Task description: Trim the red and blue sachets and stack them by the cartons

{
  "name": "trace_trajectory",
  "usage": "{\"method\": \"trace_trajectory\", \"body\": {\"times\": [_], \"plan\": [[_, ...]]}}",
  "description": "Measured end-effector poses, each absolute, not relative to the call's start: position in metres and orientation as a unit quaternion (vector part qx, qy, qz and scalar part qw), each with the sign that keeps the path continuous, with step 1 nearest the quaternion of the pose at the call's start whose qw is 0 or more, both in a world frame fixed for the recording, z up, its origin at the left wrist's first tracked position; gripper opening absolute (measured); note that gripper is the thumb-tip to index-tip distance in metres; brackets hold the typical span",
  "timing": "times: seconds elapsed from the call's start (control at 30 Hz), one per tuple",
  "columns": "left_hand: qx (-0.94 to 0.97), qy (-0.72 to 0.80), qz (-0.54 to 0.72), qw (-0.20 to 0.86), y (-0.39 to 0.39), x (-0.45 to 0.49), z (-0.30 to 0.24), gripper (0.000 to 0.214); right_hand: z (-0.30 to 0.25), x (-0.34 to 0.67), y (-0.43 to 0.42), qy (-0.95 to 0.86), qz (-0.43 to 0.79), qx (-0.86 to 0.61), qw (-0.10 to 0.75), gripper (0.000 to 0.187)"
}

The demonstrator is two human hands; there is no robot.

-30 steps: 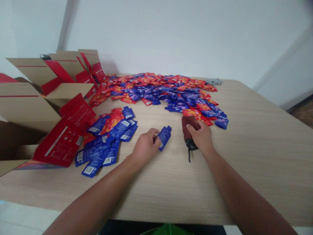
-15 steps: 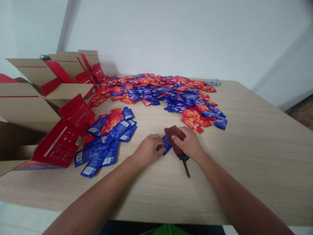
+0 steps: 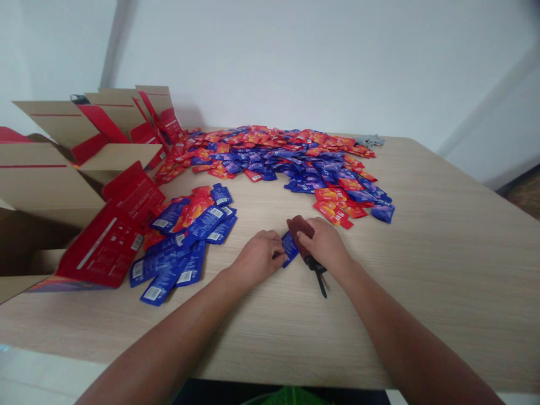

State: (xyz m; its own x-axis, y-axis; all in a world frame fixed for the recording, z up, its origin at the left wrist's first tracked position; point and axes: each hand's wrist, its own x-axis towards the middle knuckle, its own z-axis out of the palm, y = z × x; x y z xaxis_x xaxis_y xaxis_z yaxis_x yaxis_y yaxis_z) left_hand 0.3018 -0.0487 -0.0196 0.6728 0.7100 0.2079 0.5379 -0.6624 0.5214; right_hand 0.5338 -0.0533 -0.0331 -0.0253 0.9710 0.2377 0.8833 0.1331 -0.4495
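My left hand [image 3: 258, 258] is closed on a small blue sachet [image 3: 289, 247] at the middle of the wooden table [image 3: 442, 242]. My right hand [image 3: 321, 245] is closed on a dark maroon pouch [image 3: 298, 226] with a black drawstring [image 3: 319, 275] that trails toward me. The pouch lies against the blue sachet, and both hands meet there. A large heap of red and blue sachets [image 3: 291, 160] spreads behind them. A smaller pile of mostly blue sachets [image 3: 185, 239] lies to the left.
Open cardboard boxes [image 3: 54, 169] with red flaps stand along the left side. Flat red cartons [image 3: 110, 236] lie beside the small pile. A grey item [image 3: 369, 140] sits at the far edge of the heap. A white wall rises behind the table.
My right hand has brought the maroon pouch left, from near the heap to the blue sachet. My left hand has drawn the sachet slightly toward the pouch.
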Motion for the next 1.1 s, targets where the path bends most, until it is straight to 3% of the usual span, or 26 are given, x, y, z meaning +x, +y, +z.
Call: {"method": "trace_trajectory", "body": {"times": [0.23, 0.43, 0.67, 1.1], "plan": [[0.881, 0.357, 0.212, 0.228, -0.049, 0.3, -0.021, 0.011, -0.034, 0.547, -0.047, -0.681, 0.067, -0.683, 0.255, 0.01], [0.887, 0.35, 0.203, 0.221, -0.049, 0.301, -0.018, 0.014, -0.021, 0.53, -0.066, -0.72, 0.108, -0.593, 0.343, 0.01], [0.888, 0.352, 0.194, 0.222, -0.049, 0.303, -0.015, 0.017, -0.026, 0.516, -0.074, -0.772, 0.145, -0.555, 0.272, 0.007], [0.886, 0.368, 0.182, 0.214, -0.05, 0.302, -0.016, 0.016, -0.036, 0.545, -0.047, -0.691, 0.067, -0.672, 0.259, 0.012]]}}
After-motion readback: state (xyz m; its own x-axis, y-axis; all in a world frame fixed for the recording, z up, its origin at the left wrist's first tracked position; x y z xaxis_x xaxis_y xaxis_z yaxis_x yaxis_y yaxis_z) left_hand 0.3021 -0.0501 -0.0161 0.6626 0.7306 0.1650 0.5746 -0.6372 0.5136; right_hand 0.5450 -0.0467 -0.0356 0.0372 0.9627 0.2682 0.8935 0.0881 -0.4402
